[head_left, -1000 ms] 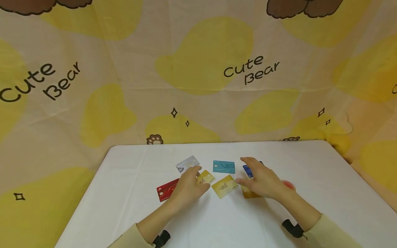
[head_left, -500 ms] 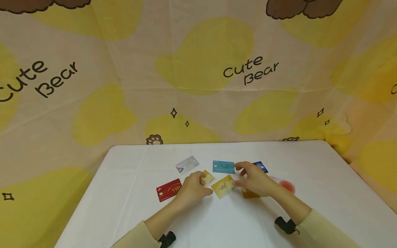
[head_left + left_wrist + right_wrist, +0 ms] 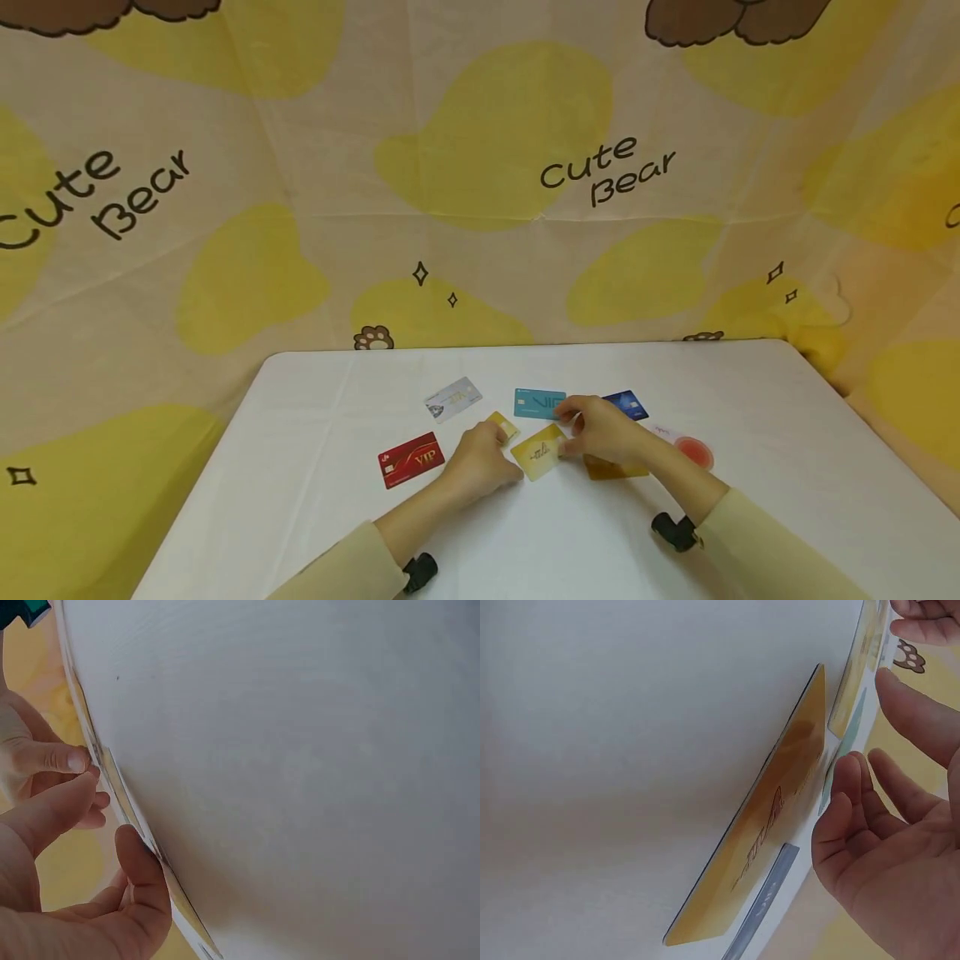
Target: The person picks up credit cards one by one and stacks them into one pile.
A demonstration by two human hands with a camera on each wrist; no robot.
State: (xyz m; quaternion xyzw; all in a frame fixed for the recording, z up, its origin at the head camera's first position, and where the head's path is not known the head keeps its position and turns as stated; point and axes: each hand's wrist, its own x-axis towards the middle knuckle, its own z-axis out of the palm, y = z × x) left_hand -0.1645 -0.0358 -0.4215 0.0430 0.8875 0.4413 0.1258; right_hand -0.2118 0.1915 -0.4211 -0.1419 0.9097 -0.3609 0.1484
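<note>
Currently both my hands are low over the white counter (image 3: 547, 542), grasping nothing: on my left hand (image 3: 480, 464) and my right hand (image 3: 605, 429) the fingers are loosely bent, thumbs apart from them. Between my thumbs lies the middle gold card (image 3: 537, 452); I can't tell whether either touches it. Another gold card (image 3: 507, 427) shows past my left fingers, and a third gold card (image 3: 617, 471) is partly hidden below my right hand. Just behind are the teal VIP card (image 3: 536, 403) and blue card (image 3: 628, 404); the red VIP card (image 3: 411, 460) lies to the left.
</note>
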